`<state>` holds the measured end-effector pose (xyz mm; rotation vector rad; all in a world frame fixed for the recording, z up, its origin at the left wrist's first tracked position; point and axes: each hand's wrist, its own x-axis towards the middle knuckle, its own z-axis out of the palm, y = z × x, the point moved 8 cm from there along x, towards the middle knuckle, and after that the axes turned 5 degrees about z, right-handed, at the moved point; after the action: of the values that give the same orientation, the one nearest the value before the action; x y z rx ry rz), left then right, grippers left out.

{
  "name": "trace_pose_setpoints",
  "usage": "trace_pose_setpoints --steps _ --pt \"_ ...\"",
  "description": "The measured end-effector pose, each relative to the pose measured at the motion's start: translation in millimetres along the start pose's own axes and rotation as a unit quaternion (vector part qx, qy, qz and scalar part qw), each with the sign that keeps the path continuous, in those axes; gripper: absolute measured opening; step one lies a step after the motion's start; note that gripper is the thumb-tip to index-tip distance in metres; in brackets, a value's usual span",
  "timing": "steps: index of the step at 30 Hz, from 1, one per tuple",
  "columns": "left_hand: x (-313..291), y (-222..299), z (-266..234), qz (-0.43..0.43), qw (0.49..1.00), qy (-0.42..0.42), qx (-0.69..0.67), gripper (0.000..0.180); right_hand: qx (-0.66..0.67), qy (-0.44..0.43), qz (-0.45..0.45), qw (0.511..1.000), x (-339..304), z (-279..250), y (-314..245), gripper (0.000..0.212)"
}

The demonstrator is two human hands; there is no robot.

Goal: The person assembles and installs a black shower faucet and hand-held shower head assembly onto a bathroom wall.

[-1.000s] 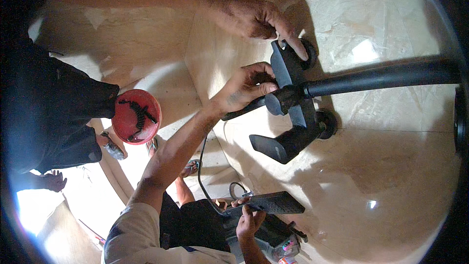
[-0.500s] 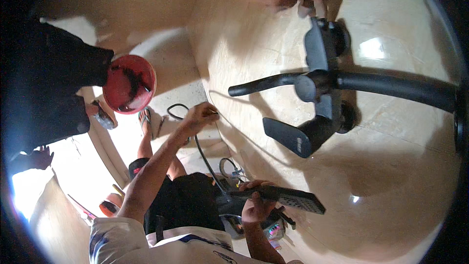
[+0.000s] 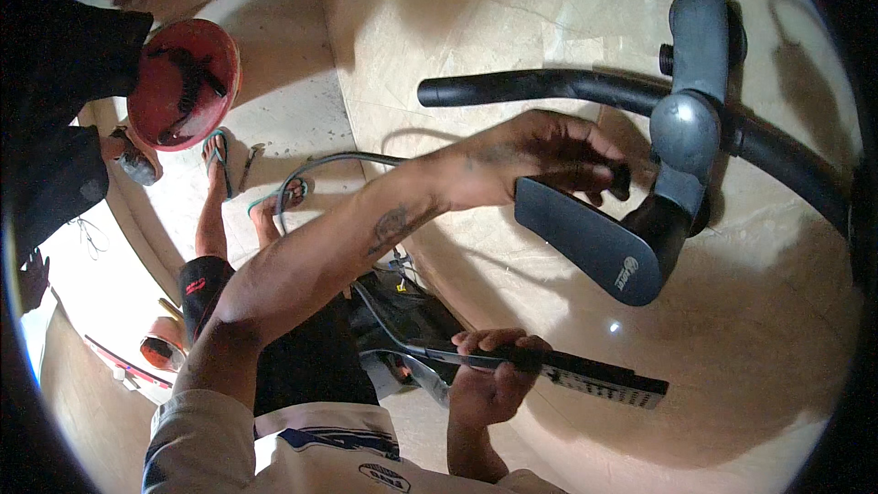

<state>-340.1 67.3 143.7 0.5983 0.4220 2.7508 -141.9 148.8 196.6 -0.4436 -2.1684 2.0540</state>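
Observation:
My left hand reaches in front of the wall, its fingers curled and pinching a small dark end piece. It looks like the end of the black shower hose, which passes behind my forearm. Just beyond the fingertips is the black shower mixer on the wall, with its flat lever below my hand. A long black spout pipe runs above the hand. Lower down, my right hand wraps round the handle of a black hand shower, nozzle side facing down.
A threaded stub sticks out of the mixer. At left, a person in dark clothes stands by a red bucket with black parts in it. A smaller orange bucket stands lower left. Dark bags lie beneath my arms.
My left hand has moved right and up to the mixer, bringing the hose along. Another hand above the mixer has left the view. The view has shifted; the right hand keeps the hand shower.

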Motion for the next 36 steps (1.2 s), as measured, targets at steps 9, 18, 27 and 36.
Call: trace_pose_setpoints --steps 9,18,27,36 --pt "19.8 -19.0 14.1 0.002 0.978 0.049 -0.205 0.028 0.032 0.007 0.049 0.998 -9.9 -28.8 14.0 0.031" --pt "26.7 -19.2 13.8 0.048 0.991 0.031 -0.118 0.028 -0.004 0.024 0.017 1.0 -1.0 -62.3 19.8 0.031" --pt "16.1 -8.2 10.7 0.051 0.987 0.099 -0.118 0.035 -0.011 0.002 0.061 0.998 2.8 -42.2 32.9 0.032" --pt "-36.0 9.2 30.2 -0.18 0.918 0.157 0.318 0.074 0.006 -0.008 0.02 1.0 6.0 -47.6 2.3 0.032"
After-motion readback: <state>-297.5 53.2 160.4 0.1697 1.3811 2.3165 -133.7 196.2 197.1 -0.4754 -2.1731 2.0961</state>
